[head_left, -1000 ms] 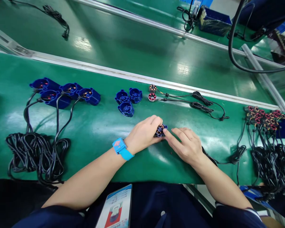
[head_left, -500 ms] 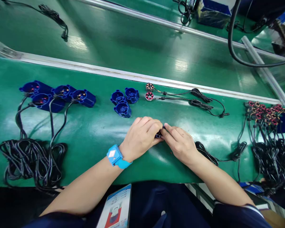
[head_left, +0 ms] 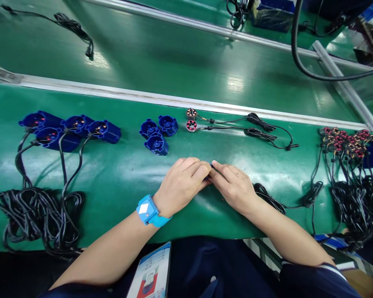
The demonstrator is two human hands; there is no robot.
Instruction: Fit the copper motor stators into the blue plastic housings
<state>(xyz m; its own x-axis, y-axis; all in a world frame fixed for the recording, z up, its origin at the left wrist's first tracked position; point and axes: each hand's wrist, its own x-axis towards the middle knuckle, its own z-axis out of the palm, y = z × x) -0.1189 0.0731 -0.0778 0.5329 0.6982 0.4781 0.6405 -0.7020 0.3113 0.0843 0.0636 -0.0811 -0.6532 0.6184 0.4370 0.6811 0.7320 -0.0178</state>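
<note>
My left hand (head_left: 180, 184), with a blue wrist strap (head_left: 149, 211), and my right hand (head_left: 233, 186) meet over a small blue housing (head_left: 208, 176) on the green mat. The fingers of both hands are curled and pressed on it, so only a sliver of it shows. A black cable (head_left: 269, 198) runs off to the right from under my right hand. Three empty blue housings (head_left: 157, 132) sit just beyond my left hand. Two coil stators (head_left: 191, 120) with black leads lie beyond my hands.
Several blue housings with fitted cables (head_left: 68, 128) lie at the left above a heap of black cable (head_left: 37, 217). A pile of stators with leads (head_left: 348, 145) lies at the right. A metal rail (head_left: 174, 100) borders the mat. A card (head_left: 151, 273) rests at my lap.
My two hands have closed together over the blue housing, which showed more plainly a second ago. The view has shifted slightly.
</note>
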